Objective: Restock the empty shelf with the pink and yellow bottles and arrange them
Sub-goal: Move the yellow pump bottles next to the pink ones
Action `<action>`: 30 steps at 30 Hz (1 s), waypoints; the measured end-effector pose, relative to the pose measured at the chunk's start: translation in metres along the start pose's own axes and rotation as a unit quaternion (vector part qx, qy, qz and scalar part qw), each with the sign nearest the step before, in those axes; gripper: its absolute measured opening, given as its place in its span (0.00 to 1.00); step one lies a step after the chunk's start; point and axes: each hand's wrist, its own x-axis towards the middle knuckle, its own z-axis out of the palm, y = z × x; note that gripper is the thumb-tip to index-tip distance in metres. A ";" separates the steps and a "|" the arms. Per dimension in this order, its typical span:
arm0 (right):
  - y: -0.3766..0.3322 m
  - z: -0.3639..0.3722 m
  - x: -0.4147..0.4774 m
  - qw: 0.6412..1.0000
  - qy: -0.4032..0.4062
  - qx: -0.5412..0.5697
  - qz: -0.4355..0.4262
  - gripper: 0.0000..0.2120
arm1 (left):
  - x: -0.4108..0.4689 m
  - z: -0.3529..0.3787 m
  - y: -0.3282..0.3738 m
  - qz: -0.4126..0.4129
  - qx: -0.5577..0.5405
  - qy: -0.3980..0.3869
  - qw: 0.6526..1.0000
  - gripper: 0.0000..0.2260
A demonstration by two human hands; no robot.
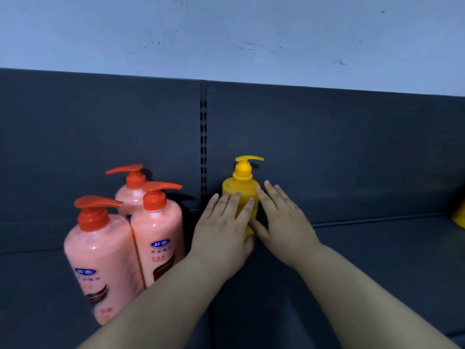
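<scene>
Shelving (364,260) held three pink bottles (100,255) in a tight cluster at its left. The two near ones bore a blue oval with white characters, 好迪; the smaller print below was too blurred to read. Just right of them the left hand (221,230) lay open, straight fingers flat on the yellow bottle (241,190). That bottle stood upright far back, close to the back panel (327,147), with no label showing. The right hand (284,222), also open, touched its right side. Squaring it up would likely go best with light, even pressure low on the body, sliding rather than tipping. Part of another yellow thing (459,215) showed at the right edge.
</scene>
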 end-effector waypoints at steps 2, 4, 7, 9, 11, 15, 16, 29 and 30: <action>0.008 -0.009 -0.013 1.000 0.007 -0.012 0.009 0.41 | 0.005 -0.007 0.013 0.012 -0.012 -0.003 1.000 0.29; 0.019 -0.017 -0.025 0.999 0.014 -0.026 0.023 0.39 | 0.009 -0.013 0.027 0.024 -0.023 -0.017 0.999 0.29; 0.042 -0.035 -0.047 0.998 0.010 -0.018 0.055 0.33 | 0.015 -0.019 0.052 0.048 -0.041 -0.011 0.998 0.29; 0.057 -0.046 -0.063 0.997 0.000 -0.026 0.074 0.32 | 0.020 -0.025 0.070 0.070 -0.042 -0.017 0.997 0.28; 0.074 -0.055 -0.079 0.995 -0.003 -0.038 0.089 0.32 | 0.026 -0.026 0.090 0.101 -0.044 -0.010 0.994 0.29; 0.112 -0.075 -0.110 0.992 -0.001 -0.061 0.108 0.38 | 0.036 -0.031 0.139 0.124 -0.057 0.001 0.991 0.31; 0.124 -0.081 -0.119 0.992 -0.002 -0.068 0.111 0.40 | 0.038 -0.032 0.153 0.129 -0.060 0.002 0.990 0.31; 0.277 -0.158 -0.253 0.979 -0.005 -0.128 0.160 0.46 | 0.054 -0.039 0.363 0.183 -0.111 -0.002 0.977 0.31; 0.288 -0.161 -0.263 0.978 -0.005 -0.127 0.166 0.45 | 0.054 -0.038 0.378 0.188 -0.115 -0.003 0.975 0.31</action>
